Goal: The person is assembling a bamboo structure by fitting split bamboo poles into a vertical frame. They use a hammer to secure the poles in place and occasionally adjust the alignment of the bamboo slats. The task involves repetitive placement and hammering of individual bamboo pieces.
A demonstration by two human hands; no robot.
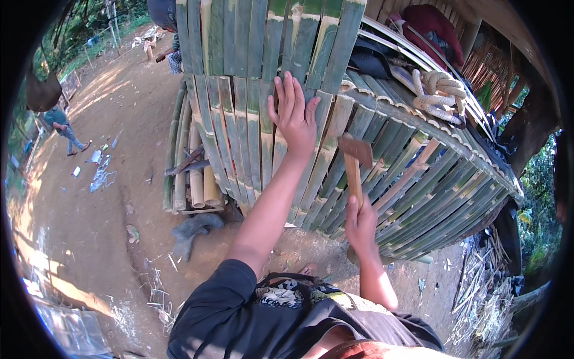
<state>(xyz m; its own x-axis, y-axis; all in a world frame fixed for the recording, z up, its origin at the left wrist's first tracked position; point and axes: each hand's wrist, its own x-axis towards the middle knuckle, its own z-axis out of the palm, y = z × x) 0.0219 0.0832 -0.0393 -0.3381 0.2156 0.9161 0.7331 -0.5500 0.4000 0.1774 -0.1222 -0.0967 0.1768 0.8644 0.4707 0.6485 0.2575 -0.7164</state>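
left hand [295, 122]: flat on bamboo slats [240, 113], upper centre, fingers slightly apart | right hand [362, 227]: right of centre, fingers clamped round tool [353, 176] by its handle | rope [445, 81]: upper right

we see the green split-bamboo panel [239, 45] cut off by the top edge, hiding most of a person in patterned cloth [175, 63]. the bare right hand [362, 227] covers part of a brown-headed, wooden-handled tool [353, 173]. we cannot identify the small pale litter [98, 176] on brown earth [95, 239].
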